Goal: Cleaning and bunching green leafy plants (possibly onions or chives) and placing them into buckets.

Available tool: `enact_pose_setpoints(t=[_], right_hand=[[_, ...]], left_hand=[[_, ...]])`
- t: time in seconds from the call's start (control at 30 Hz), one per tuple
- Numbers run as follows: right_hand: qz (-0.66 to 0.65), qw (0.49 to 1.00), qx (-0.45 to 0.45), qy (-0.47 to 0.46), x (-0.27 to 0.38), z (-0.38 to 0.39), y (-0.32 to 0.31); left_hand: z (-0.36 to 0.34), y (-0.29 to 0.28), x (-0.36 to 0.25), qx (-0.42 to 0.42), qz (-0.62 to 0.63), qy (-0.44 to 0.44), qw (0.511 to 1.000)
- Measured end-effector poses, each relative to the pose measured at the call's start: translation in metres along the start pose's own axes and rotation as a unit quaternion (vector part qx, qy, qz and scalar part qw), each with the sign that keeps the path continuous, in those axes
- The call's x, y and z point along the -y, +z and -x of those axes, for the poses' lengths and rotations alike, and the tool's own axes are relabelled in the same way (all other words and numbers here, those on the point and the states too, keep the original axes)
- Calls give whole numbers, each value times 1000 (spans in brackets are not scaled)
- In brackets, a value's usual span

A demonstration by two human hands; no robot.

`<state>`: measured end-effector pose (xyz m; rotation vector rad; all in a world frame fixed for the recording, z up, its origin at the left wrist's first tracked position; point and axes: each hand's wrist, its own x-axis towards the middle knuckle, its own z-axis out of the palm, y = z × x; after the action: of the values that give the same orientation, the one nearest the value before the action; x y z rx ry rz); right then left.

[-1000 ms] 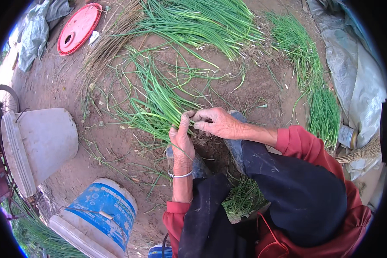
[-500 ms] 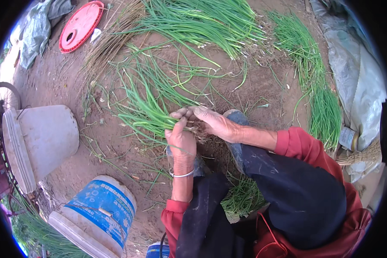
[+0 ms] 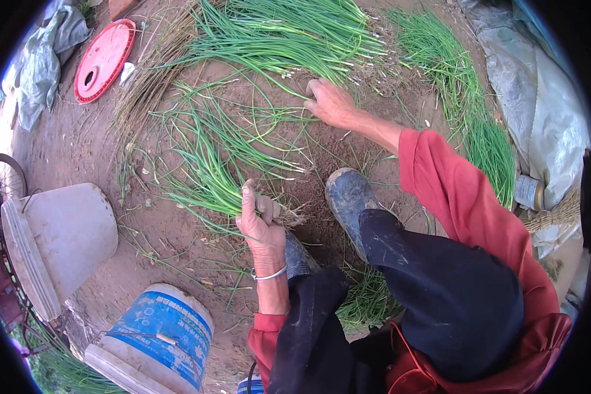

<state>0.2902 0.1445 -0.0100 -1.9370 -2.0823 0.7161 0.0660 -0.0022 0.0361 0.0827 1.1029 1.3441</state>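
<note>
My left hand (image 3: 261,220) is closed round a bunch of scallions (image 3: 210,180), above the soil in front of my boots. Their green leaves fan out to the upper left, and the dirty roots stick out on the right of the fist. My right hand (image 3: 335,105) reaches far forward, its fingers pinched at the lower end of a single scallion (image 3: 279,85) beside the big scallion pile (image 3: 276,39). The fingertips partly hide that stalk. Between the hands, loose scallions (image 3: 256,154) lie scattered on the ground.
On the left lie a white bucket (image 3: 79,226) and a blue-and-white bucket (image 3: 161,335), with a red lid (image 3: 105,59) farther off. Another row of scallions (image 3: 456,79) runs down the right, near a tin can (image 3: 529,192) and plastic sheeting (image 3: 532,85). My boot (image 3: 348,200) stands between.
My right hand has left the bunch and moved forward to the single scallion by the pile. My left hand keeps the bunch, a little lower and to the left. The view has shifted slightly.
</note>
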Motion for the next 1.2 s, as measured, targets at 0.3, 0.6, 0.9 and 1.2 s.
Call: enact_pose_setpoints(t=[0.3, 0.6, 0.9, 1.2], right_hand=[[-248, 963, 101, -38, 54, 41, -8], [-105, 981, 35, -162, 65, 2, 2], [80, 996, 44, -23, 29, -68, 1], [-390, 876, 240, 148, 29, 5, 0]], left_hand=[[-9, 11, 9, -33, -75, -1, 997], [-15, 9, 4, -41, -109, -1, 993], [-20, 7, 3, -31, -132, -11, 991], [-19, 0, -4, -11, 10, -49, 999]])
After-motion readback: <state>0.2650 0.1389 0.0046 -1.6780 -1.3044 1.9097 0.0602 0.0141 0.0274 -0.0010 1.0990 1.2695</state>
